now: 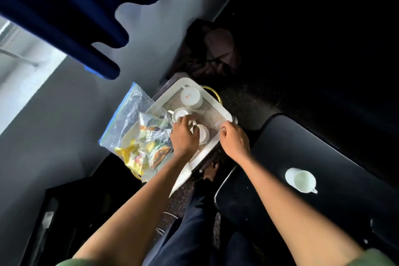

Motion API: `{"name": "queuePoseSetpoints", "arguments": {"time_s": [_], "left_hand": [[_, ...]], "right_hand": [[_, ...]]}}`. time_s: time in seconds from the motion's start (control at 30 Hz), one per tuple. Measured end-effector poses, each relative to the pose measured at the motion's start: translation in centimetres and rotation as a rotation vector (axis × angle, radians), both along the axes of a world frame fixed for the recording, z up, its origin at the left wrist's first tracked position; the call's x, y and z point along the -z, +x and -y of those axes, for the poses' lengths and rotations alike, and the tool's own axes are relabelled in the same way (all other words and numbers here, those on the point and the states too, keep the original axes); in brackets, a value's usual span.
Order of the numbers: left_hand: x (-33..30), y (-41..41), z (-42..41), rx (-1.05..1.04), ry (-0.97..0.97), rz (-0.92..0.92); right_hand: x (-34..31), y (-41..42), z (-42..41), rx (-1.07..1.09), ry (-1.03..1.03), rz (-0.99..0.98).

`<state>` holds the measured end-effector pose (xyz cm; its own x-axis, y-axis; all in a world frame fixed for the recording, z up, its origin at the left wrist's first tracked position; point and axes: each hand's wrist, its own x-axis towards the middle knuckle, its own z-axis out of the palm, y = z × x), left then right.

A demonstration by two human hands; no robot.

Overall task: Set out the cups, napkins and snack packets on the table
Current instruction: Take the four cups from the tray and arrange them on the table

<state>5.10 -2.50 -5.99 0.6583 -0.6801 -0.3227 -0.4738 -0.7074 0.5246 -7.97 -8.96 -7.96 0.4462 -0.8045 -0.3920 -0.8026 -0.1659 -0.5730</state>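
A white tray (pixel 224 112) sits ahead of me with white cups on it: a large upturned cup (pixel 191 97) at the far end, a smaller one (pixel 180 113) in the middle and another (pixel 204 134) nearer me. My left hand (pixel 183 137) reaches over the tray, fingers curled at the cups; its exact grip is hidden. My right hand (pixel 234 140) pinches the tray's right rim. Snack packets (pixel 151 147) lie in a clear zip bag (pixel 127 119) at the tray's left. One white cup (pixel 301 180) stands on the dark table (pixel 345 179) to the right.
A white napkin (pixel 182 176) hangs off the tray's near edge. Blue curtains (pixel 64 6) hang at the upper left by a window. A dark bag (pixel 213 49) lies beyond the tray. My legs in dark trousers (pixel 190 222) are below.
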Motion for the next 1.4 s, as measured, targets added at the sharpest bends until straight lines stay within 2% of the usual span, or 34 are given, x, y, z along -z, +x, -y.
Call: {"name": "queuePoseSetpoints", "arguments": {"time_s": [0.13, 0.27, 0.43, 0.53, 0.8, 0.93, 1.07, 1.13, 1.27, 1.33, 1.4], "left_hand": [[0.7, 3.9, 1.3, -0.107, 0.0, -0.018], [2.1, 7.0, 2.6, -0.114, 0.049, -0.08], [3.5, 9.2, 4.3, 0.045, 0.343, -0.125], [3.9, 9.4, 5.2, 0.117, 0.438, -0.175], [3.3, 8.8, 4.9, 0.142, 0.4, -0.172], [1.9, 7.8, 3.5, 0.144, 0.318, -0.125], [-0.3, 5.5, 1.6, 0.054, 0.163, -0.135], [-1.6, 3.9, 0.5, -0.034, 0.015, -0.223], [-4.9, 0.1, -0.8, -0.339, -0.256, -0.59], [-6.5, -1.5, -1.0, -0.487, -0.254, -0.742], [-8.0, -2.8, -1.0, -0.581, -0.143, -0.999]], "right_hand": [[1.1, 4.2, 3.0, 0.176, 0.262, -0.012], [2.3, 7.8, 4.8, 0.293, 0.352, 0.026], [3.3, 11.7, 5.0, 0.402, 0.556, 0.178], [3.6, 12.6, 5.0, 0.407, 0.524, 0.169], [2.8, 12.0, 4.5, 0.418, 0.506, 0.117], [1.4, 11.5, 3.5, 0.442, 0.508, 0.173], [-0.7, 10.0, 2.1, 0.533, 0.506, 0.302], [-2.1, 8.8, 1.2, 0.599, 0.539, 0.391], [-4.8, 5.3, -0.9, 0.637, 0.557, 0.473], [-6.2, 3.1, -2.0, 0.65, 0.572, 0.52], [-7.7, 0.9, -2.9, 0.652, 0.573, 0.577]]}}
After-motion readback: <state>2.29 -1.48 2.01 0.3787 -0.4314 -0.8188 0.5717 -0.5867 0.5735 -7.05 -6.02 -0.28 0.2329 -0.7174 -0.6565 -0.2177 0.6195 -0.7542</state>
